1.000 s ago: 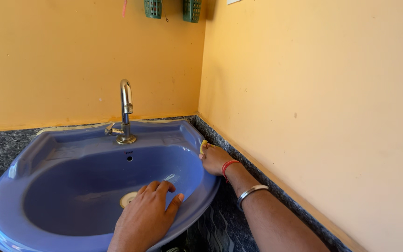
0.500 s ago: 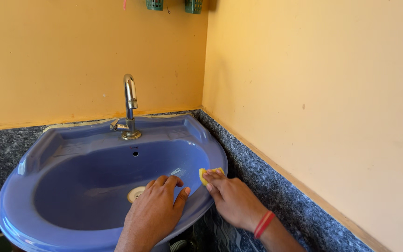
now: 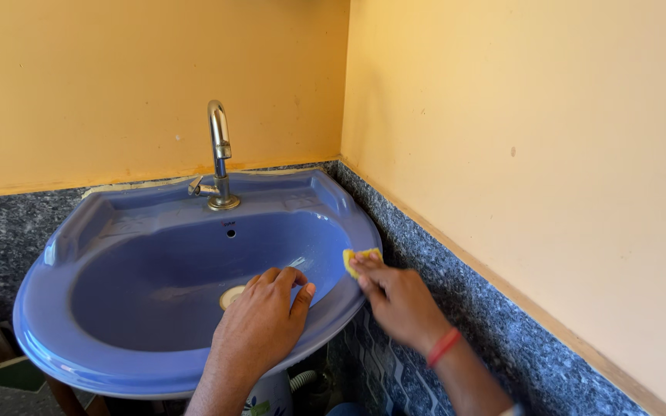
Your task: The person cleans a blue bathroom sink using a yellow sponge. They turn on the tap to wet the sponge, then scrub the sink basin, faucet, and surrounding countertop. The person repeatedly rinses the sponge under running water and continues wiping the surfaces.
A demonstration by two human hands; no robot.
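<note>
A small yellow sponge (image 3: 360,258) is pinched under the fingertips of the right hand (image 3: 398,300) and pressed against the right rim of the blue washbasin (image 3: 117,231). The left hand (image 3: 260,327) is laid flat, fingers spread, on the front rim, holding nothing.

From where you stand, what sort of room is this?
Most likely a washroom or wash corner in a home. A blue wash basin with a metal tap sits in a corner of yellow walls with grey speckled tiling. The right hand presses a yellow sponge to its rim.
</note>
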